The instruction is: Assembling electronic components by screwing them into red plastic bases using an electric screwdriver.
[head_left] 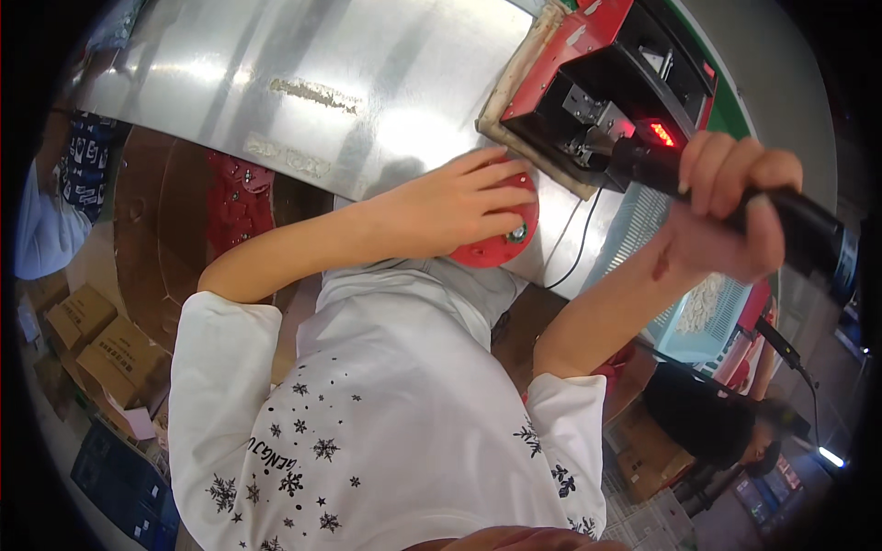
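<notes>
My left hand (469, 207) lies over a red round part (501, 250) at the near edge of the metal table. Its fingers bend across the part's top and hold it; the thumb is hidden. A small metallic spot shows on the part beside the fingertips. My right hand (740, 197) is wrapped around a black electric screwdriver (648, 163), held sideways with its tip to the left. That tip is at the metal mechanism in the front of a red and black screw feeder (574, 60). Whether a screw sits on the tip is too small to tell.
The shiny metal table (395, 64) stretches away at upper left. A light blue basket (707, 326) with small white pieces stands below my right forearm. A black cable (579, 248) hangs near the table edge. Red parts (241, 202) and cardboard boxes (119, 354) are at left. Another person (694, 413) is at lower right.
</notes>
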